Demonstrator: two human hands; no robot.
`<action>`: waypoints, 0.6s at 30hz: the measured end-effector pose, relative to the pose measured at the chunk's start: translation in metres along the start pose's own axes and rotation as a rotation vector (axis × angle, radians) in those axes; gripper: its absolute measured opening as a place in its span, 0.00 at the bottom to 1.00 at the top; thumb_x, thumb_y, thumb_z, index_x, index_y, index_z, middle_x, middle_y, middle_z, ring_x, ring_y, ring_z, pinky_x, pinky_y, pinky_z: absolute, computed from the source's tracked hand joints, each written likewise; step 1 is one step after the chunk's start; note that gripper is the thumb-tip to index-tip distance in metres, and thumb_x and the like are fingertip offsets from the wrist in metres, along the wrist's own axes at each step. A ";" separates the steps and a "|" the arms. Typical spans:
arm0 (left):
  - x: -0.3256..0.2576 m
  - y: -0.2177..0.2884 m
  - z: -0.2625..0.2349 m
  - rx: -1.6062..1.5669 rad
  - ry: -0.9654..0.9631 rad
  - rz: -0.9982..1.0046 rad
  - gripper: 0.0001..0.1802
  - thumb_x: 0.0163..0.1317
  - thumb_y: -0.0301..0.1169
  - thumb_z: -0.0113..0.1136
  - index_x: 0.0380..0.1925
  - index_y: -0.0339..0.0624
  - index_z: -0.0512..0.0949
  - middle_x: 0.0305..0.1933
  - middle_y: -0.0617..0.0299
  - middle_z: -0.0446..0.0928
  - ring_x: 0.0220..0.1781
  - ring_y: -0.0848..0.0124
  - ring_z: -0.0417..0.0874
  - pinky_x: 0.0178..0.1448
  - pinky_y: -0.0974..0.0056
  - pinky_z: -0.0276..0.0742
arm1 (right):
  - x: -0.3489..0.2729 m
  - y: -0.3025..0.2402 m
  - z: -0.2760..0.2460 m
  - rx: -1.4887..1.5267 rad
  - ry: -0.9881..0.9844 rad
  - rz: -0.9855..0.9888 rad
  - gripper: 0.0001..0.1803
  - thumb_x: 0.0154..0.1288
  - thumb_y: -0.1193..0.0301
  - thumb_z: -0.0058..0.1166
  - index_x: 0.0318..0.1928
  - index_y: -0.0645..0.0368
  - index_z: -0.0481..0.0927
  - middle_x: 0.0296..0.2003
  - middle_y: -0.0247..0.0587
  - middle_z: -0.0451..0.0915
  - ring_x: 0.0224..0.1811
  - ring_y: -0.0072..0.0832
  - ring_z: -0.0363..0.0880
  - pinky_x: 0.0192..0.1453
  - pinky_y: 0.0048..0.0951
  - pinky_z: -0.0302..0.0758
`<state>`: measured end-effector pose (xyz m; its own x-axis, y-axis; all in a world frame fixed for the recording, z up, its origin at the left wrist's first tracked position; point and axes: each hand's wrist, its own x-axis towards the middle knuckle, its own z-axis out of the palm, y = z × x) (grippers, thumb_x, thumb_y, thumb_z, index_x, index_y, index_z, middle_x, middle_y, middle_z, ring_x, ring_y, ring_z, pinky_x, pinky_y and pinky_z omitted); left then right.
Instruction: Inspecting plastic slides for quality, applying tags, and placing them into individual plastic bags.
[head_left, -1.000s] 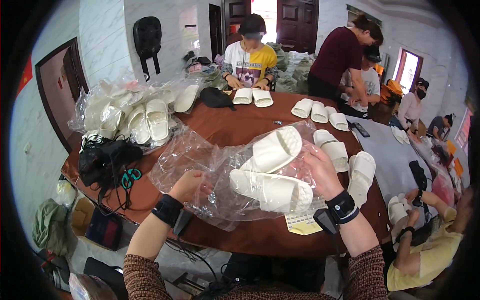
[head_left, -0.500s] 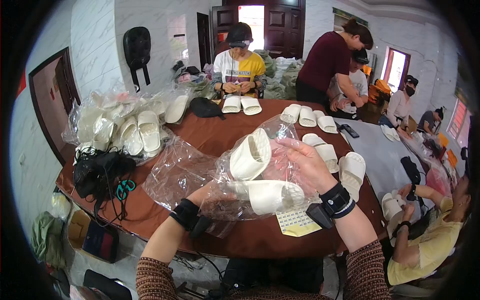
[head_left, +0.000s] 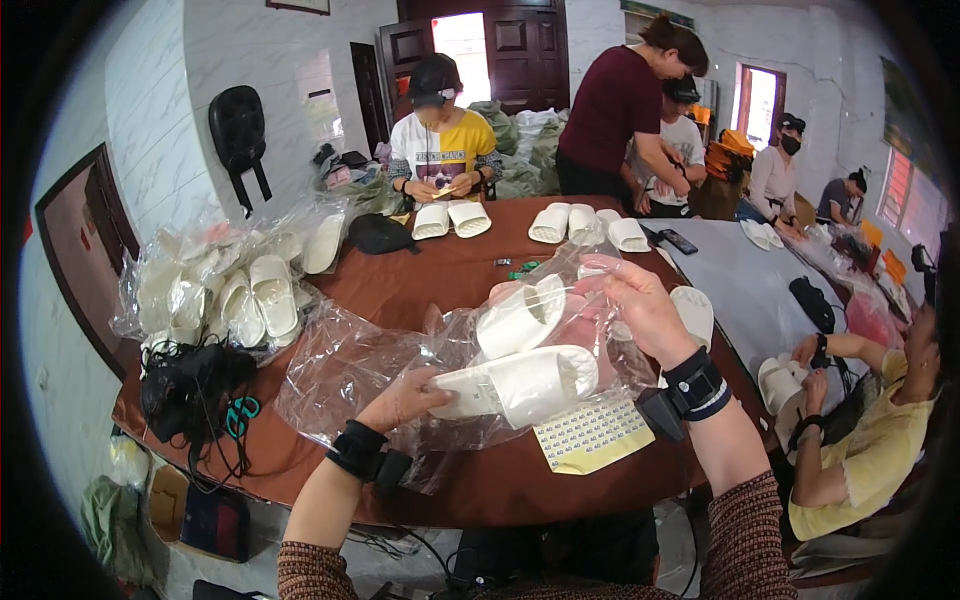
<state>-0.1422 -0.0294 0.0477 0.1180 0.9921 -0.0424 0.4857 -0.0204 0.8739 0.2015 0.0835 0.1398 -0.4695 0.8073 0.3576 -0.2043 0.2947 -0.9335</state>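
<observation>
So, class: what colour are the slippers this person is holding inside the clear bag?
White, or off-white: both slippers. The head view shows them best.

brown table (head_left: 455,285) bearing white slippers (head_left: 450,219), sticker sheet (head_left: 592,437).

This looks like a small packing workshop set up in a plain room of a house, with white tiled walls and a dark wooden door (head_left: 525,55) at the back. Many people sit or stand around one big brown desk (head_left: 450,280), and white slippers (head_left: 450,218) lie on it in pairs, with more white slippers already in clear plastic bags (head_left: 225,290) piled at one side. There are also loose clear bags (head_left: 350,365), a sheet of little stickers (head_left: 590,435), and stuffed sacks (head_left: 520,150) heaped by the door.
</observation>
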 end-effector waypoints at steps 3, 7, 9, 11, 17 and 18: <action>-0.006 0.018 0.002 -0.003 0.002 0.062 0.18 0.62 0.36 0.67 0.43 0.30 0.80 0.35 0.63 0.81 0.39 0.77 0.78 0.44 0.68 0.76 | -0.004 -0.007 -0.011 0.069 0.083 0.045 0.20 0.72 0.75 0.44 0.62 0.64 0.72 0.43 0.44 0.84 0.33 0.22 0.81 0.32 0.22 0.78; -0.006 0.013 0.006 -0.120 -0.120 -0.036 0.18 0.63 0.36 0.66 0.45 0.32 0.79 0.38 0.65 0.81 0.40 0.79 0.78 0.46 0.71 0.75 | -0.006 -0.007 -0.050 0.015 0.221 0.004 0.20 0.70 0.75 0.45 0.61 0.63 0.73 0.41 0.44 0.84 0.31 0.22 0.80 0.24 0.21 0.74; -0.006 0.007 0.008 -0.271 -0.154 -0.021 0.17 0.64 0.36 0.65 0.45 0.33 0.79 0.39 0.66 0.81 0.40 0.80 0.78 0.46 0.71 0.75 | -0.008 -0.004 -0.063 0.029 0.268 0.021 0.20 0.70 0.74 0.45 0.61 0.63 0.73 0.40 0.44 0.84 0.30 0.21 0.79 0.21 0.19 0.70; -0.002 0.005 0.012 -0.367 -0.217 -0.028 0.16 0.64 0.35 0.65 0.46 0.34 0.79 0.41 0.67 0.80 0.41 0.80 0.78 0.47 0.72 0.75 | -0.011 -0.006 -0.075 -0.040 0.314 -0.043 0.20 0.70 0.73 0.45 0.61 0.62 0.73 0.40 0.43 0.84 0.28 0.20 0.78 0.21 0.17 0.68; 0.004 0.009 0.015 -0.261 -0.209 -0.106 0.17 0.65 0.36 0.63 0.46 0.33 0.80 0.39 0.68 0.81 0.39 0.80 0.78 0.46 0.72 0.75 | -0.024 -0.024 -0.124 -0.067 0.523 -0.107 0.18 0.71 0.73 0.44 0.59 0.61 0.74 0.39 0.43 0.85 0.24 0.17 0.76 0.21 0.16 0.67; 0.005 0.004 0.015 -0.258 -0.213 -0.109 0.17 0.65 0.36 0.63 0.46 0.33 0.80 0.39 0.68 0.81 0.39 0.80 0.78 0.46 0.72 0.75 | -0.027 -0.027 -0.133 -0.005 0.566 -0.175 0.19 0.71 0.73 0.44 0.60 0.61 0.73 0.40 0.43 0.85 0.24 0.16 0.76 0.21 0.15 0.67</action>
<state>-0.1269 -0.0266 0.0443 0.2687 0.9381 -0.2184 0.2736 0.1431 0.9512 0.3343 0.1218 0.1515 0.1026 0.8931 0.4380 -0.2323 0.4496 -0.8625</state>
